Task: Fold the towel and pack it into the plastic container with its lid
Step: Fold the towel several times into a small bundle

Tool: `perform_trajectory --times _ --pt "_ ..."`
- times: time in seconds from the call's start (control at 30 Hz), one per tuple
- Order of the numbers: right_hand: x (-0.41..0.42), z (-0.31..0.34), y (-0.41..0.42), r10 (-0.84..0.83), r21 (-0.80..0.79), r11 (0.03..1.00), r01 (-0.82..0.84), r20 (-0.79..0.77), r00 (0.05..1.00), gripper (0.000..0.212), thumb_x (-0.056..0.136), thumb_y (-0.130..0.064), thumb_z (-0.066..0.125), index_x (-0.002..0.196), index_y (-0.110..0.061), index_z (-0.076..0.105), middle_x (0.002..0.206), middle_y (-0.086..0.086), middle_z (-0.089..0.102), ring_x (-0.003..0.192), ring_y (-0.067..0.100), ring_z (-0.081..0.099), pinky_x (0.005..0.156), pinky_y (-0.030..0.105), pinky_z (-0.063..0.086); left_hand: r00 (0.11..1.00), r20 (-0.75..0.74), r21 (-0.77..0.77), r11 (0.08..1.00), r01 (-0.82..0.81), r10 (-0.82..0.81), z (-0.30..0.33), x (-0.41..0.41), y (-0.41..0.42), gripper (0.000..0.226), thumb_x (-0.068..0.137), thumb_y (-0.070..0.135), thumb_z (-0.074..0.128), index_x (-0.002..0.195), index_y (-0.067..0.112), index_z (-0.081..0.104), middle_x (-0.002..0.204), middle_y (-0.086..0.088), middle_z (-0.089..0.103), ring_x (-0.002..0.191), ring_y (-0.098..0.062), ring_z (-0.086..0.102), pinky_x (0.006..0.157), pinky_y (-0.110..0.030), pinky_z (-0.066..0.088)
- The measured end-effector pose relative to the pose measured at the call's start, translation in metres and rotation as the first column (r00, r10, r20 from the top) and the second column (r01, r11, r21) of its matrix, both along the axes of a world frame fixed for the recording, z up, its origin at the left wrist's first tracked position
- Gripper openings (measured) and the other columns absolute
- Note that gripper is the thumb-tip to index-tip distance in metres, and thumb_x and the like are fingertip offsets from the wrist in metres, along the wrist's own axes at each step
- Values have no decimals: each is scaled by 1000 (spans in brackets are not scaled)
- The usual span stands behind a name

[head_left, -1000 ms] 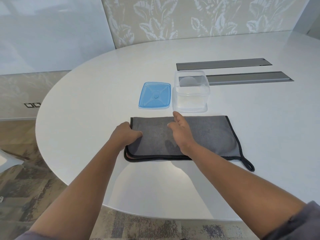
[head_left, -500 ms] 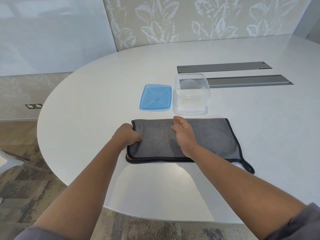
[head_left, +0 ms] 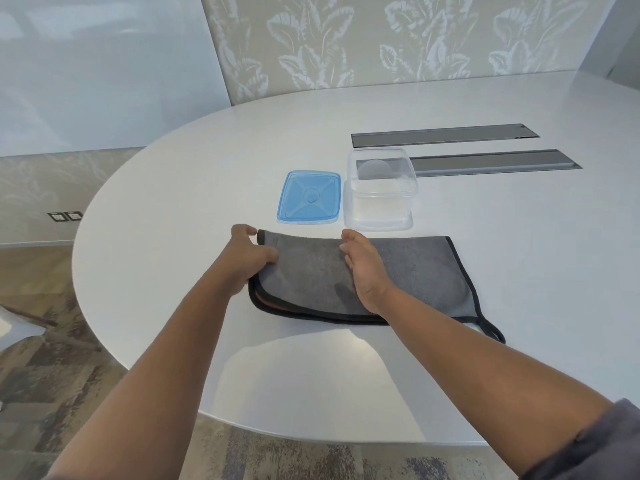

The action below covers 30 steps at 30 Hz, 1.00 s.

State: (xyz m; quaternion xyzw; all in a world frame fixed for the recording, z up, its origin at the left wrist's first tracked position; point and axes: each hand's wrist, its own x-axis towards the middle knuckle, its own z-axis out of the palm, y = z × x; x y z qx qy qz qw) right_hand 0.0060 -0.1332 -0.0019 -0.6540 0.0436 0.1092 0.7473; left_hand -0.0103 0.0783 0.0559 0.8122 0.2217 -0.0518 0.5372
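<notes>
A white oval table (head_left: 173, 220) is seen bearing a grey towel (head_left: 415, 271), folded and laid flat near its front edge, with a clear plastic container (head_left: 380, 194) just behind it and a blue lid (head_left: 309, 197) lying flat just left of that. The towel's left edge is pinched by the left hand (head_left: 247, 259), fingers closed on the cloth, while the right hand (head_left: 363, 268) is rested edge-on at the towel's middle, fingers extended and close together.
</notes>
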Motion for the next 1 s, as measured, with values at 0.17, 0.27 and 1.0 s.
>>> perform_trajectory --times 0.17,0.27,1.0 --pt "-5 7 1 -36 304 950 71 -119 992 34 101 -31 57 133 -21 56 130 1 66 117 18 65 101 33 51 981 155 -133 982 137 -116 34 1 -21 60 85 -1 67 133 25 42 121 -16 64 95 -32 68 80 -44 58" --pt "-8 20 -11 -24 312 947 69 -146 989 37 99 -41 60 128 -18 60 125 8 70 107 27 71 84 40 59 947 215 -125 955 271 -240 49 2 -58 73 84 3 72 144 27 38 117 -14 66 99 -32 69 85 -46 58" --pt "16 31 -155 -231 -146 968 207 -181 956 21 98 -3 57 113 -4 71 105 17 75 90 32 72 82 43 60 531 -23 796 305 522 -847 -52 -22 -155 92 86 52 62 162 34 13 172 6 5 158 -23 -5 127 -47 5"
